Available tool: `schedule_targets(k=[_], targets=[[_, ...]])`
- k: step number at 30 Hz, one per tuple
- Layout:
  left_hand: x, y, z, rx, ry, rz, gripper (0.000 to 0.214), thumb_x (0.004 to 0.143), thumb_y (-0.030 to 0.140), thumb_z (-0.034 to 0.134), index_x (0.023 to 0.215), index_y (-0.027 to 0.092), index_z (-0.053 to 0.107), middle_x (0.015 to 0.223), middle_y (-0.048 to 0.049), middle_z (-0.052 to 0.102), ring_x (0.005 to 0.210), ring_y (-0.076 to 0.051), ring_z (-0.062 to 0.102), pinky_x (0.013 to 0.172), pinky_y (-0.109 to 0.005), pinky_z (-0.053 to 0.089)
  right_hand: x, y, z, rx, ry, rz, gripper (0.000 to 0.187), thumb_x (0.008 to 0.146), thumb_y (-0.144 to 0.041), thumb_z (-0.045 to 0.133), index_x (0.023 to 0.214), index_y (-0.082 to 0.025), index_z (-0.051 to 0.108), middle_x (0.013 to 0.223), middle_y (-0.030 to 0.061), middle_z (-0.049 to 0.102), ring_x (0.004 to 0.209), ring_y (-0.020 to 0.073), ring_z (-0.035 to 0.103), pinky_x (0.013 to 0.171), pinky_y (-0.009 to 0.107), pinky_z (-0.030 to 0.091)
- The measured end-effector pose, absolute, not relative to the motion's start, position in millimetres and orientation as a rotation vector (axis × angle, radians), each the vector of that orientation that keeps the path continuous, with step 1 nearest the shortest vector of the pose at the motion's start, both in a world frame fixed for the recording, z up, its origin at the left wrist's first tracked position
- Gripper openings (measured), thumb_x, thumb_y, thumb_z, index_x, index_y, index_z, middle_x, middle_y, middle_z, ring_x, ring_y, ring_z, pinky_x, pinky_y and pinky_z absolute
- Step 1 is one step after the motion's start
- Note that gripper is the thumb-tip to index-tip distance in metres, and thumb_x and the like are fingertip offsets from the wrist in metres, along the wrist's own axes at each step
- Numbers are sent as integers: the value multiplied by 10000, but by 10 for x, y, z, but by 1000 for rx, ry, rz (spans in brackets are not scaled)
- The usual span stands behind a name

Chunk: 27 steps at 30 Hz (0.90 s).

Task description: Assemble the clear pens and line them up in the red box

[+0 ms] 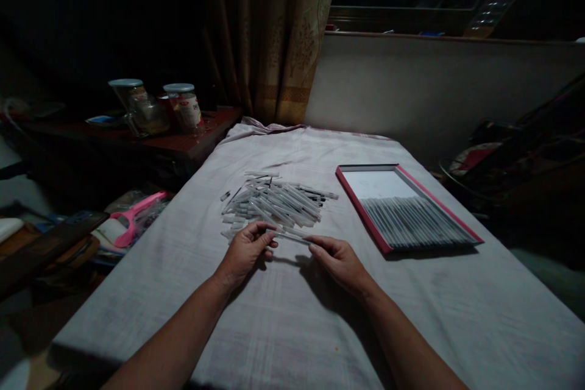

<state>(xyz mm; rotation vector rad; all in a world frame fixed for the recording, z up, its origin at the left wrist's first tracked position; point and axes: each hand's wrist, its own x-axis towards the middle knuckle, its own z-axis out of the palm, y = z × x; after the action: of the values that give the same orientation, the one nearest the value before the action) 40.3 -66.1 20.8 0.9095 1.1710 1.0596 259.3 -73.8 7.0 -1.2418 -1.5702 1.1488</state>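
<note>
Between my two hands a slim clear pen (292, 236) is held level, just above the cloth. My left hand (250, 248) pinches its left end, and my right hand (337, 259) pinches the right end with thumb and fingers. Right behind them lies a loose pile of pen parts (283, 202), clear barrels with some dark pieces among them. To the right sits a shallow pink-edged box (365, 219), its near part filled with a row of pens (415, 222) laid side by side. The box's white bottom shows at its far end.
A pale checked cloth (283, 329) covers the table. On a dark red side table (201, 137) at left stand lidded jars (185, 106) and a glass jug (150, 116). Something bright pink (132, 219) lies among clutter beside the left edge. A curtain (274, 42) hangs behind.
</note>
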Motion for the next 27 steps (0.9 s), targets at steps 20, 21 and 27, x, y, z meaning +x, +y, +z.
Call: schedule_targets(k=[20,21,27], targets=[[488,-628,120,980,1162,1037,447,572,465,857,843,166,664,695,-26,689,634,-163,677,437,-177,473,2595,-790,121,-1214,-1848,911,263,886,-301,549,928,-198,788,846,47,784,757,222,710,701,308,531],[503,-626,131,980,1151,1034,480,572,472,857,890,173,658,744,-31,700,664,-172,686,437,-182,482,2640,-777,146,-1228,-1853,884,259,884,-305,553,928,-199,785,840,47,781,757,219,708,702,306,527],[511,-624,206,972,1139,1024,624,654,500,810,1166,227,582,1092,-87,696,763,-178,699,428,-190,510,3675,-486,287,-1515,-1425,216,333,840,-434,553,894,-186,768,924,100,745,889,261,664,820,378,505]])
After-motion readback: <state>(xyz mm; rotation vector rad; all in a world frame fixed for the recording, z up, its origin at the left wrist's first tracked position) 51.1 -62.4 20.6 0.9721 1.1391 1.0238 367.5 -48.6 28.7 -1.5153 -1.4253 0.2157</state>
